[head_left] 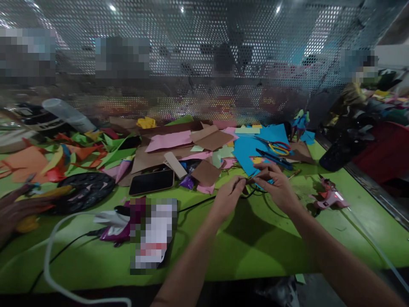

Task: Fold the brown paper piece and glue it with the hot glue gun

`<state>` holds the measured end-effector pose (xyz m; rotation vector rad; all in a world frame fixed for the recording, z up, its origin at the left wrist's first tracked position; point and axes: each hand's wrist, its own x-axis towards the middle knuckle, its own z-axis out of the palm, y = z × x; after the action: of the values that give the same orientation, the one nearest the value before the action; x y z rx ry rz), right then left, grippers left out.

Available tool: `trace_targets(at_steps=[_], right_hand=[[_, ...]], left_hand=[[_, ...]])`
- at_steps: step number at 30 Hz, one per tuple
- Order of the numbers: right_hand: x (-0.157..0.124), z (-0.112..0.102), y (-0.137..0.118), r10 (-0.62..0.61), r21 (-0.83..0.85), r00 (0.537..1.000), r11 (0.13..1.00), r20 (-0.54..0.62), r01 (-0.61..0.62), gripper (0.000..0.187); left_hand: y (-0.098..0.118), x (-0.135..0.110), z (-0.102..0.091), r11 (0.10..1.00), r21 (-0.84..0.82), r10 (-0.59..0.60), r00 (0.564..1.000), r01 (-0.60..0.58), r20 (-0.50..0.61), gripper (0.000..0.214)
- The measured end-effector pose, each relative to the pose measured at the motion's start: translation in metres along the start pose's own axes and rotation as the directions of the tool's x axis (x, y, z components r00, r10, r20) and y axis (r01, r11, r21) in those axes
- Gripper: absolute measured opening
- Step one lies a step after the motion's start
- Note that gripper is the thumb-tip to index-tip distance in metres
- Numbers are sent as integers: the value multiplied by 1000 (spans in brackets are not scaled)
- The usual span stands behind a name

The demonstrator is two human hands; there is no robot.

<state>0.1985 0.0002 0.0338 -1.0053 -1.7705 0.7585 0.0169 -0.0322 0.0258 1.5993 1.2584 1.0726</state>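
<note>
Both my hands meet over the green table (249, 238), just in front of the paper pile. My left hand (227, 197) is closed in a pinch on one end of a thin brown rolled strip (252, 180). My right hand (277, 184) has its fingers curled round the other end of the same strip. The strip is small and partly hidden by my fingers. A blue paper sheet (249, 149) lies right behind my hands, and a black cable (194, 206) runs under them.
Scissors with red and yellow handles (277, 147) and a blue cutter (275, 158) rest on the blue sheet. A pink glue gun (329, 198) lies right. A phone (151, 181), brown and pink papers, a black round tray (86, 190) and a perforated metal screen (204, 64) surround the space.
</note>
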Motion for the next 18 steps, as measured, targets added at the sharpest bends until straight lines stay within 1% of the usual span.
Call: trace_targets(at_steps=[1,3,6,9,12,16,18], right_hand=[[0,1,1,2,-1,1000,1000,13,-2,18],[-1,3,2,6,-8,1000,1000,30,-5,18],[-1,5,1,-6,-16,999,1000,38,6,16],[-1,5,-2,-15,-18,999,1000,29,16,15],[0,3,-5,2,-9,1000,1000,-5,-2,13],[1,2,-7,23,59,999,998,-30,-21,17],[1,3,-6,23,63,999,998,-29,-21,19]], left_hand=[[0,0,1,1000,14,16,999,-17,36,30],[0,-1,3,995,87,45,997,-51,67,31],[-2,-1,6,977,195,77,996,-84,42,29],[-5,0,6,976,194,101,995,-101,13,28],[-8,1,5,976,191,105,994,-102,-8,28],[-9,1,4,977,199,80,997,-81,15,29],[-8,1,3,981,182,67,997,-70,27,30]])
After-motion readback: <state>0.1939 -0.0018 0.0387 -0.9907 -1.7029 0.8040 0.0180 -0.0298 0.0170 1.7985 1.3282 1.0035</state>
